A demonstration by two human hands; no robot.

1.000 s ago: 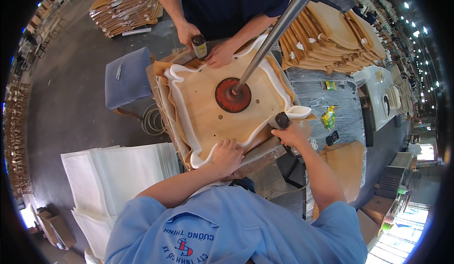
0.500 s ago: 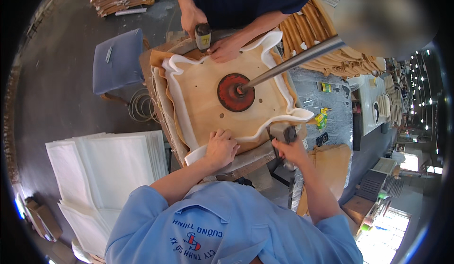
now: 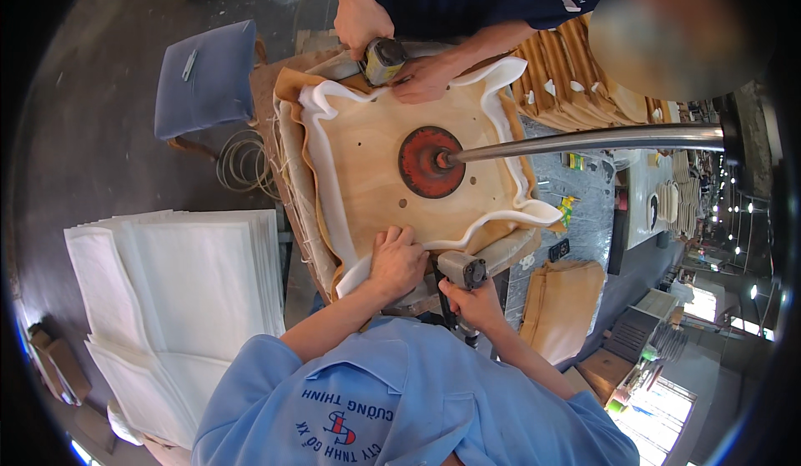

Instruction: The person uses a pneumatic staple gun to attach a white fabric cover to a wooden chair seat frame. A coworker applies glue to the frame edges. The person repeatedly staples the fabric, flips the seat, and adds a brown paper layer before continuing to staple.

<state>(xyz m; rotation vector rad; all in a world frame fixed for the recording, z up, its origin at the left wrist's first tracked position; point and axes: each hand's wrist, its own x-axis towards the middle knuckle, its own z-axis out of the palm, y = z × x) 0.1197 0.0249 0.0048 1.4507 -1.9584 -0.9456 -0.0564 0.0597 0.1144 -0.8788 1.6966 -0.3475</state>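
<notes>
While the left hand presses flat on the white foam edging at the near edge of the wooden seat board, the right hand grips a staple gun just beside it; fingers are best kept clear of the gun's nose, with the foam held taut. Pale and square, the board lies on the bench under a red clamp disc, foam folded round its rim.
</notes>
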